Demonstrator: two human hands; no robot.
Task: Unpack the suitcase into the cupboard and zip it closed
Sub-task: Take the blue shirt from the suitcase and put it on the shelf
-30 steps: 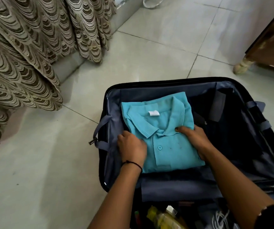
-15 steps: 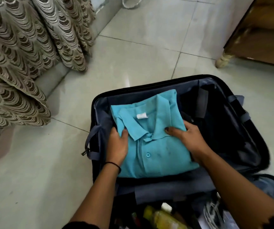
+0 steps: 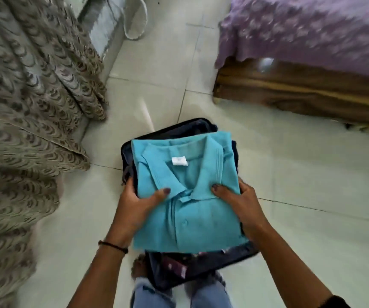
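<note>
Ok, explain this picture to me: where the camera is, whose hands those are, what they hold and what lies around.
There is no machine here. A person wears one wide-angle camera on the head, looking down, so their own arms reach in from the bottom. The left hand and the right hand grip a folded teal polo shirt by its sides, thumbs on top. Behind the shirt shows the dark suitcase on the tiled floor. A patterned curtain hangs at the left. A wooden bed with a purple cover stands at the upper right. The person's jeans show at the bottom. The edges of the picture are blurred.
</note>
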